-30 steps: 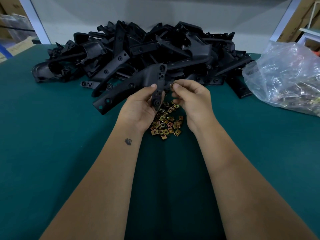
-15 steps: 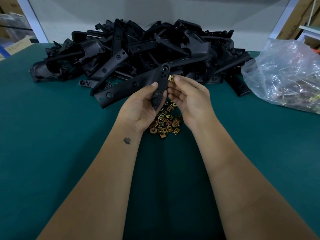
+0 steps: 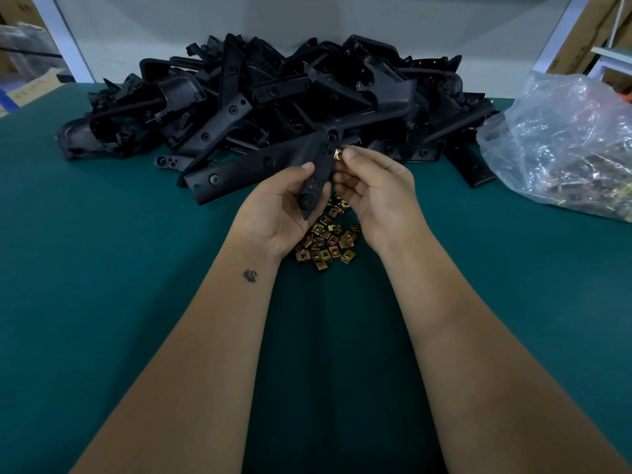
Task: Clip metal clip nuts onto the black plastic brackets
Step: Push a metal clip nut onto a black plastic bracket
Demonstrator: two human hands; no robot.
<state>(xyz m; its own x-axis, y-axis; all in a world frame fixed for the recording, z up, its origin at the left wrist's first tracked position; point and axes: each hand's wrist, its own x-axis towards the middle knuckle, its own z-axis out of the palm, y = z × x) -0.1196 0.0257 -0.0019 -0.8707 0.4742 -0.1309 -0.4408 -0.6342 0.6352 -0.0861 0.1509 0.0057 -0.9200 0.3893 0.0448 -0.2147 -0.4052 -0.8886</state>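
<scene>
A big green mat (image 3: 102, 268) covers the table. On the right side of it sits a crinkly see-through plastic bag (image 3: 561, 142), puffed up and shiny. Behind the table stands a plain white wall (image 3: 307, 18). A white post (image 3: 65, 39) goes up at the far left, and another white post (image 3: 561, 32) leans at the far right. Brown cardboard boxes (image 3: 581, 35) stand past the right post. More boxes (image 3: 20, 25) show past the left post, too dim to tell apart.
</scene>
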